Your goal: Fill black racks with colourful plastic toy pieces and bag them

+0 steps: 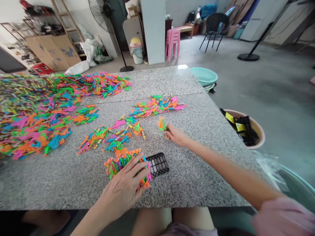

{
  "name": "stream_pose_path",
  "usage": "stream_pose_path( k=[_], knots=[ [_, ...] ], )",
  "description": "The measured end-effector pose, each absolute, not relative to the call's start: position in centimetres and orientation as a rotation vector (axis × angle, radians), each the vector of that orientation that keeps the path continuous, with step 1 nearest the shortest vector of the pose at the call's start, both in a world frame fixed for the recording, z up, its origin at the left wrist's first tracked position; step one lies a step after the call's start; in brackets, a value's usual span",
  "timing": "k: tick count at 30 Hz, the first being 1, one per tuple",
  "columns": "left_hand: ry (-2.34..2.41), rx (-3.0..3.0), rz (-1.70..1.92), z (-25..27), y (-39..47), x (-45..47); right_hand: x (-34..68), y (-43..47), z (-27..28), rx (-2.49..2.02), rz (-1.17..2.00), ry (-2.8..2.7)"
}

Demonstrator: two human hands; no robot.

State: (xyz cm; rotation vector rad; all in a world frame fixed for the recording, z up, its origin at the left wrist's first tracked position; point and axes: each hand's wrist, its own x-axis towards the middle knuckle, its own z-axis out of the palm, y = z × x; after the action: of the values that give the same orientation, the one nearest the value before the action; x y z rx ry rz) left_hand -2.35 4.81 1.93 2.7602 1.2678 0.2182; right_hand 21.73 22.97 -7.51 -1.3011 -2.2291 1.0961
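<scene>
My left hand (130,178) is curled over a tight row of colourful plastic pieces (114,165), its thumb at the near side. The row stands in a black lattice tray (159,165), whose right end shows bare bars. Above and to the right of the tray, my right hand (176,134) pinches a small orange and green plastic piece (161,124) with a thin stick end below the fingers. Near both hands lie loose piles of similar pieces, one pile (157,107) farther back and another (115,139) just beyond the tray. Their exact shape is too small to make out.
A large heap of colourful pieces (36,124) covers the left of the speckled stone table (197,177). Past the right edge stand a pink tub (261,137) with black trays and a turquoise basin (205,76). Clear plastic bags (270,167) hang over the right side.
</scene>
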Motion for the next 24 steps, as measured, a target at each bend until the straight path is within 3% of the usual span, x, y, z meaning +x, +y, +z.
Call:
stream_pose_path(
  k=[4, 10, 17, 24],
  knots=[
    [1.265, 2.773, 0.266, 1.6, 4.8, -2.4, 22.6, 19.6, -8.6, -1.280, 1.511, -1.699],
    [1.264, 2.737, 0.255, 1.6, 4.7, -2.5, 19.7, 16.7, -8.1, -1.330, 1.178, -1.877],
    [1.282, 2.732, 0.229, 1.6, 4.8, -2.5, 14.8, 14.4, -7.9, -1.063, 1.084, -2.206],
    [1.266, 2.801, 0.275, 1.8, 4.7, -2.2, 13.3, 15.4, -6.4, -1.148, 0.911, -2.532]
  ],
)
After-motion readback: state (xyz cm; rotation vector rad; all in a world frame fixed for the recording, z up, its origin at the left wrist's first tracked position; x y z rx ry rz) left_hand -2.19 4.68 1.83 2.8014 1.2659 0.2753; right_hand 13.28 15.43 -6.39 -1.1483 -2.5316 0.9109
